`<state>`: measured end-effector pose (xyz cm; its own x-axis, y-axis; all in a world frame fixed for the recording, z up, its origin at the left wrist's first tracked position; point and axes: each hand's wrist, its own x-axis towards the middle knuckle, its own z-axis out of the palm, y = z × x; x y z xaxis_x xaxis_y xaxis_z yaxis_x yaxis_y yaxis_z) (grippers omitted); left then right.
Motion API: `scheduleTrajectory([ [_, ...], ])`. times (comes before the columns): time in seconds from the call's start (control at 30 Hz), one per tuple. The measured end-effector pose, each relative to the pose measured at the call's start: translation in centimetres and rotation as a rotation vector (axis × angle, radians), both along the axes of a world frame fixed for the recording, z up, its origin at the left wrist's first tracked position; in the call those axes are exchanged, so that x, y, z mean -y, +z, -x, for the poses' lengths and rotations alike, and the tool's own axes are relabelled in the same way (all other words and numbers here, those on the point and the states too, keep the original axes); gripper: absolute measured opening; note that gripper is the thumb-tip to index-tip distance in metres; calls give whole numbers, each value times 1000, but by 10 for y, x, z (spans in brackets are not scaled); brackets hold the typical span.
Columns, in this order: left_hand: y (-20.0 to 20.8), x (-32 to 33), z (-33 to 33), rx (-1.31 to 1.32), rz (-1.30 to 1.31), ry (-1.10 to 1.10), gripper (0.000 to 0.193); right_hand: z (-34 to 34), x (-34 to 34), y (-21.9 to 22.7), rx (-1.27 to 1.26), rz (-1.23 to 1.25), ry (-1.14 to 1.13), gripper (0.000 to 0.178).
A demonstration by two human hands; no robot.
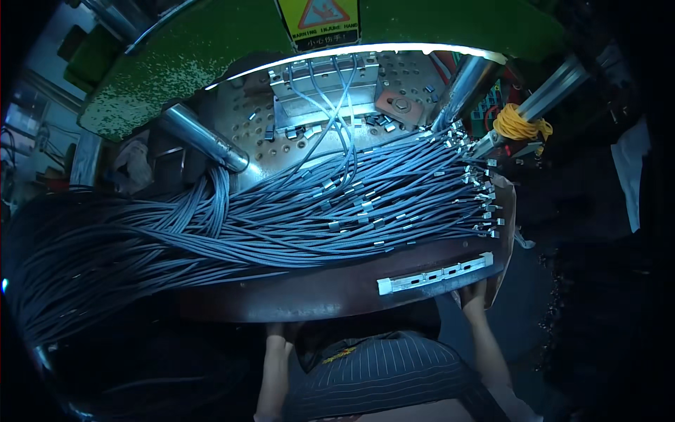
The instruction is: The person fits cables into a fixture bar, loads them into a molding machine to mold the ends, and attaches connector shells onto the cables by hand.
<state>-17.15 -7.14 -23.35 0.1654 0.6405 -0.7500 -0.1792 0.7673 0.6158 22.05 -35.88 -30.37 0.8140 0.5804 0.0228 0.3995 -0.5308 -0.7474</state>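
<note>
Presently, my left hand (276, 329) and right hand (474, 291) sit half-hidden at the table (295, 299) edge, grip impossible to tell, while the cables (302, 243) lie across it behind the strip (436, 274).

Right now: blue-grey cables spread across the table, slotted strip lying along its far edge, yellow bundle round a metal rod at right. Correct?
One slip: the slotted strip lies along the table's near edge, as the head view shows. Blue-grey cables spread across, and the yellow bundle round a metal rod at right, stand.
</note>
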Motion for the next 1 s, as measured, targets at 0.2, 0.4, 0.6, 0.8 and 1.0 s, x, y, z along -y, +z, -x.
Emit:
scheduleTrajectory([
  [0.2,-36,-5,-4,49,45,303,50,8,-49,51,-111,-136,-12,34],
  [0.4,-38,-7,-13,8,53,327,46,4,-40,38,-151,-10,-40,42],
  [0.6,-4,0,-14,-146,19,57,43,-11,-24,56,-122,131,-25,48],
  [0.8,188,-42,-88,318,-355,-1212,38,-15,-86,234,362,109,414,46],
  [1.0,156,-78,-298,-133,-1864,-629,38,20,-150,210,509,-3,740,45],
])
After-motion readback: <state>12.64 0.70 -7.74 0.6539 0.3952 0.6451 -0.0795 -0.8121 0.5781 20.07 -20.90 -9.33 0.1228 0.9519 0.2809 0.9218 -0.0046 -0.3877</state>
